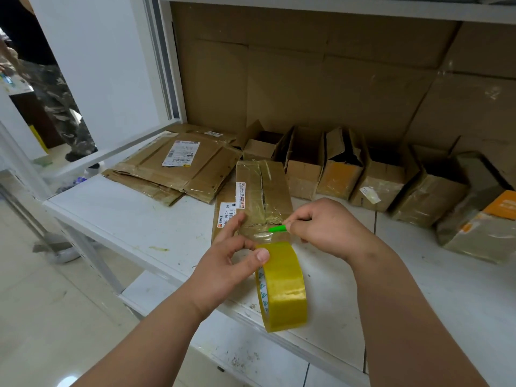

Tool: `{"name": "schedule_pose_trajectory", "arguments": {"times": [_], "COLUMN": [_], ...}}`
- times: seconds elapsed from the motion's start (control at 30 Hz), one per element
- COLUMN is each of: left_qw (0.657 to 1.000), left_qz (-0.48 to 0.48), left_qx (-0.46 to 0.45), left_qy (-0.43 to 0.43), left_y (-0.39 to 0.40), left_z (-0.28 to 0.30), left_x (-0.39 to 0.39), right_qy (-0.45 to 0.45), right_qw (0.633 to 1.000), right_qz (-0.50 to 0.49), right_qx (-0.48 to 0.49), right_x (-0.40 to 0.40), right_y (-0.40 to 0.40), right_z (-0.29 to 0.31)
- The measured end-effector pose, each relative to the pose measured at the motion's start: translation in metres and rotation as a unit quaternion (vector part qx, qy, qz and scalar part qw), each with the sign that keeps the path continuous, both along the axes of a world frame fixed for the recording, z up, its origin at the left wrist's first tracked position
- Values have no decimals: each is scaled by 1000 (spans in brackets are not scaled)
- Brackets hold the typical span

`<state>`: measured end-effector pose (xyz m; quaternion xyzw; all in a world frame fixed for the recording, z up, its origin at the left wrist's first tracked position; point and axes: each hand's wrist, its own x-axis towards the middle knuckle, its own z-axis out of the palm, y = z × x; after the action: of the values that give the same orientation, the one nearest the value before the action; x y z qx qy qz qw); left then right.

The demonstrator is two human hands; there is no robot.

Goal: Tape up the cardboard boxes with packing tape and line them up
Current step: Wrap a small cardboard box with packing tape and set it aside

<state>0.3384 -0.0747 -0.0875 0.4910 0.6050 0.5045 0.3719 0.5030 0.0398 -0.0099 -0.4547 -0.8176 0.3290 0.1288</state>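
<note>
— Tape roll [282, 286] is pinched by the left hand [227, 263] over the shelf's [125, 216] front edge.

— Beyond, a green cutter [277, 228] is gripped by the right hand [324, 224] at the box [262, 196]; a torn, crooked strip is risked. Open boxes [363, 174] are lined along the back edge.

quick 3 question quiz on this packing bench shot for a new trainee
1. True or false: the left hand holds the yellow roll of packing tape.
2. What does the right hand pinch? A) a small green tool B) a white label C) a black marker
3. Fill in: the brown taped cardboard box under the hands lies on the white ____.

Key: 1 true; 2 A; 3 table. The green tool's tip meets the clear tape stretched over the near end of the box. A row of open cardboard boxes stands behind it, along the cardboard wall.
</note>
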Motion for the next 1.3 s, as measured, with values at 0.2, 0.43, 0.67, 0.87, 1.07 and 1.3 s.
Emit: {"name": "schedule_pose_trajectory", "arguments": {"times": [0.2, 0.43, 0.67, 0.87, 1.07, 1.3], "left_qw": [1000, 1000, 1000, 1000, 1000, 1000], "left_qz": [-8, -14, -15, -15, -9, -11], "left_qx": [0, 2, -3, -10, -13, -9], "left_qy": [2, 0, 6, 8, 1, -3], "left_y": [0, -1, -1, -2, -2, -2], "left_z": [2, 5, 8, 6, 7, 7], "left_x": [-1, 1, 0, -1, 0, 1], "right_qy": [11, -10, -14, -64, -96, -93], "right_qw": [1000, 1000, 1000, 997, 989, 984], "right_qz": [-4, 5, -7, -47, -111, -146], "right_qx": [-2, -2, 17, 17, -1, 42], "right_x": [3, -8, 2, 30, 52, 35], "right_y": [1, 0, 6, 13, 11, -5], "right_z": [-4, -13, -18, -35, -56, -63]}}
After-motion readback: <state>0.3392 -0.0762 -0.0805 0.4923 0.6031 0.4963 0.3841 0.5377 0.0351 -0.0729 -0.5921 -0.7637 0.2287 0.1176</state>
